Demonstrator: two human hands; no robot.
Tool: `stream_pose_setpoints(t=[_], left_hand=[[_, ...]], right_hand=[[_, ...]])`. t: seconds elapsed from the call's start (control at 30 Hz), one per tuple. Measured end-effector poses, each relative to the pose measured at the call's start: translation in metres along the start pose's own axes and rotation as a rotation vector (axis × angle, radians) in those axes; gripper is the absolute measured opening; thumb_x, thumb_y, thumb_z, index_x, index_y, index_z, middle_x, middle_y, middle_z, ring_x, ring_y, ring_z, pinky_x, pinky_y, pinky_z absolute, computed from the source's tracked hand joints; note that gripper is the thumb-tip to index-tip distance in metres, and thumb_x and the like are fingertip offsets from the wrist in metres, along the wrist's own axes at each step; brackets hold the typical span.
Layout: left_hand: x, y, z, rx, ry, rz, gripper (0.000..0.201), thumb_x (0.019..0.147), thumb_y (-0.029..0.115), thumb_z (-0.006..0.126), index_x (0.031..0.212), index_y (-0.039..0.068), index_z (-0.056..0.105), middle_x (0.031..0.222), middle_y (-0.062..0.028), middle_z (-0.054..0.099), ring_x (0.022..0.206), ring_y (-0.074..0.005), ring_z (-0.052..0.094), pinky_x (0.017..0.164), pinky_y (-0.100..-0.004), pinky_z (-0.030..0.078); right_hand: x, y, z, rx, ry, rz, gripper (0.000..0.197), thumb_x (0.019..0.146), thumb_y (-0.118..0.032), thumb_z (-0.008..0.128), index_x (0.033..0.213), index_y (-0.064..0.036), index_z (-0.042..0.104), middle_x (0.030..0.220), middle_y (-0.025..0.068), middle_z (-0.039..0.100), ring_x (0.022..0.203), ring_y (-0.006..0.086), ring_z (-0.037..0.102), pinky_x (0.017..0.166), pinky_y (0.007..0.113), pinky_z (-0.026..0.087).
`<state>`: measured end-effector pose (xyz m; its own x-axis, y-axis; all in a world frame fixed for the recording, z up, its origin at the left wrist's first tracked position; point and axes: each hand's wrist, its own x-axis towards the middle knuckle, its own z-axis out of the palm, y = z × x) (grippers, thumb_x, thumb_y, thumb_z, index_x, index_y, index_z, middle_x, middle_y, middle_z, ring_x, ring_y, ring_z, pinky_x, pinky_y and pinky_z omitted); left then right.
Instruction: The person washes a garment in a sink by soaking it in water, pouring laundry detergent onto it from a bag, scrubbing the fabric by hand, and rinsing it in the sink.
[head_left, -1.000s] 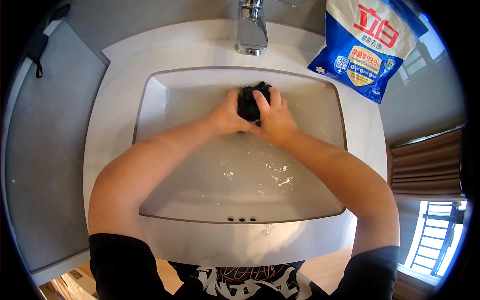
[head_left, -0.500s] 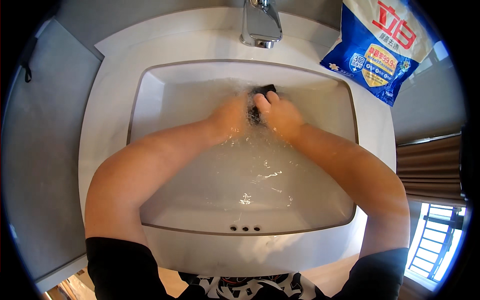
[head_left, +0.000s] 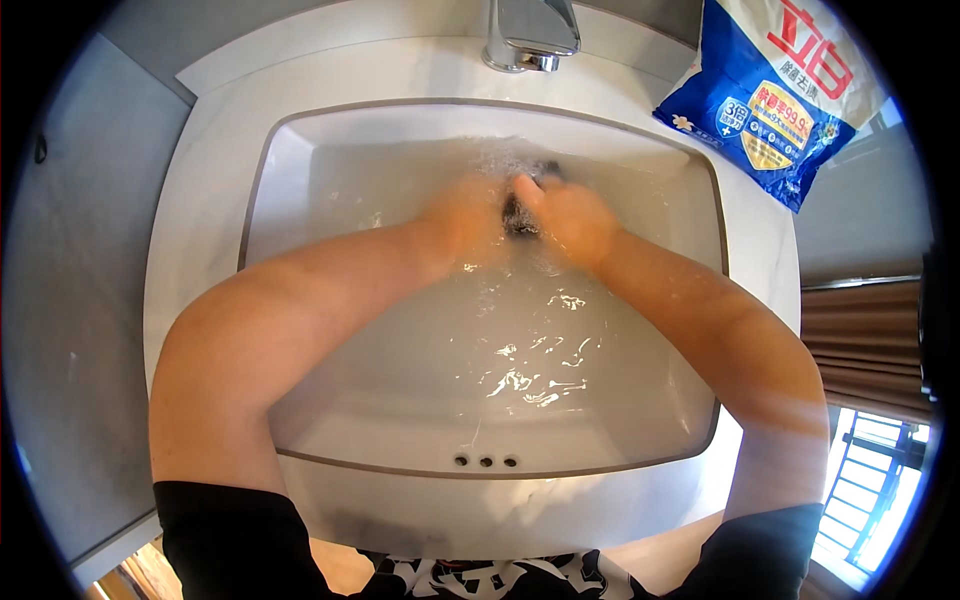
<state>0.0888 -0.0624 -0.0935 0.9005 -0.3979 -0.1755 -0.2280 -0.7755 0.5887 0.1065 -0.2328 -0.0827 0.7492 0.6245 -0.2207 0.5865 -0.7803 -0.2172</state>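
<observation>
A small black cloth is bunched between my hands at the far middle of a white sink filled with cloudy water. My right hand is closed around the cloth, its thumb and knuckles above the surface. On the cloth's left side, my left hand is partly under water and smeared by motion, so its fingers do not show. Bubbles and splashes surround the cloth, and much of it is hidden by my hands and the water.
A chrome faucet stands behind the sink. On the counter's back right corner leans a blue and white detergent bag. Several overflow holes line the near sink wall. A brown curtain hangs at the right.
My hands stay together at the cloth, which sits slightly lower in the water. The left hand is more blurred, and ripples have spread nearer to me. The view has shifted a little.
</observation>
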Motion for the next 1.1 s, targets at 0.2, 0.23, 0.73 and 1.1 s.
stream_pose_setpoints(t=[0.2,0.23,0.73,1.1], left_hand=[[0.003,0.004,0.002,0.088,0.082,-0.032,0.065,0.070,0.034,0.077,0.122,0.005,0.051,0.110,-0.0199,0.063,0.105,-0.0376,0.059,0.087,-0.0433,0.049],[0.000,0.008,-0.001,0.134,0.071,-0.044,0.064,0.072,0.034,0.075,0.121,0.003,0.050,0.110,-0.0212,0.063,0.104,-0.0375,0.059,0.087,-0.0435,0.049],[0.005,0.001,0.004,0.133,0.036,-0.081,0.072,0.071,0.043,0.073,0.122,-0.001,0.047,0.113,-0.0207,0.062,0.108,-0.0369,0.058,0.088,-0.0433,0.049],[0.006,-0.004,0.007,0.100,0.080,-0.042,0.071,0.073,0.040,0.075,0.125,0.000,0.046,0.117,-0.0198,0.061,0.110,-0.0354,0.058,0.090,-0.0430,0.047]], right_hand=[[0.002,0.003,0.008,-0.021,0.074,0.014,0.047,0.077,-0.014,0.070,0.115,-0.0110,0.042,0.110,0.0225,0.057,0.100,0.0396,0.060,0.082,0.047,0.050],[0.002,0.002,0.006,-0.020,0.073,0.013,0.047,0.077,-0.014,0.070,0.115,-0.0110,0.042,0.110,0.0225,0.057,0.100,0.0396,0.060,0.082,0.047,0.050],[0.004,0.006,0.008,0.012,0.049,0.012,0.050,0.078,-0.021,0.071,0.118,-0.0115,0.043,0.110,0.0227,0.057,0.102,0.0390,0.059,0.083,0.047,0.049],[-0.001,-0.002,-0.002,0.032,0.071,0.011,0.046,0.078,-0.022,0.069,0.115,-0.0112,0.043,0.107,0.0189,0.059,0.100,0.0381,0.059,0.081,0.047,0.049]])
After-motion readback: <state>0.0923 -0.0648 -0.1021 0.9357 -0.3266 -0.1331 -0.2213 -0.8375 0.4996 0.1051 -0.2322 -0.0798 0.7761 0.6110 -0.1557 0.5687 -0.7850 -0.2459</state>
